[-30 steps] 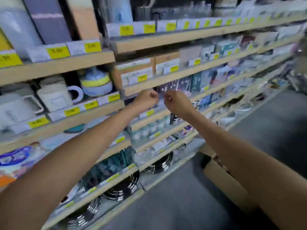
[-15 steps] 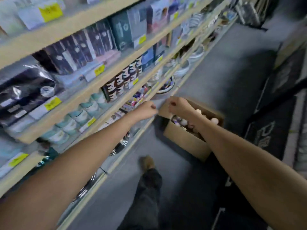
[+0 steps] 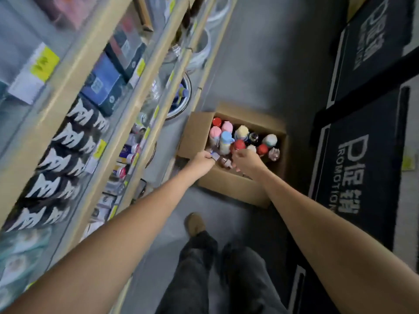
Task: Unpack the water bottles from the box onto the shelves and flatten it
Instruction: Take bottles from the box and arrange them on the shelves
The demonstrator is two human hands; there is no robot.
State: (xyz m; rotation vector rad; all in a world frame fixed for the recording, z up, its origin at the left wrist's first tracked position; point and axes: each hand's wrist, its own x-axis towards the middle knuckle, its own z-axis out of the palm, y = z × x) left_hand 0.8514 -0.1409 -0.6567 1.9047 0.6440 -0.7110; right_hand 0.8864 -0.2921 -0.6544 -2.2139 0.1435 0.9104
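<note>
Water bottles stand straight up in the open box on the floor, with their tops pointing up at the two hands above them. I count about twelve tops: three red, two pink, one blue, and the rest pale, dark or clear. I see one box. The right hand is over the near side of the box. Its curled fingertips are just beside a red-topped bottle, which sits a little ahead of them. The left hand is at the near left corner, with its fingers curled too, next to a pale top. It is too blurry to tell if either hand is holding a bottle. I think the right hand is closer to a grab. The shelves run along the person's left, just beside the box, and dark mats lie on the right.
</note>
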